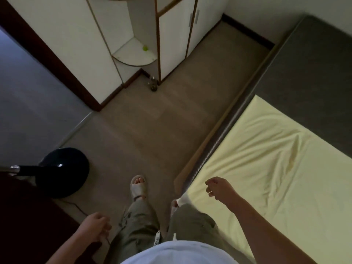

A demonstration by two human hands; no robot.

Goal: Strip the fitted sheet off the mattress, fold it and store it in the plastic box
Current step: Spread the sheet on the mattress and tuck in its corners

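We noted loose white top (177, 252). Baggy olive-grey trousers (141, 225), creased, with side pockets. White strap (157, 239) with dark print hung at waistband. We saw pale open-toed slide sandals (137, 187) on feet. Forearms (257, 225) were bare.

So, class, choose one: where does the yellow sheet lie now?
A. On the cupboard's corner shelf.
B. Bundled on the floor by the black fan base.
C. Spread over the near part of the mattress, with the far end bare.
C: the yellow sheet lies spread over the near part of the mattress, whose far end shows bare dark grey.
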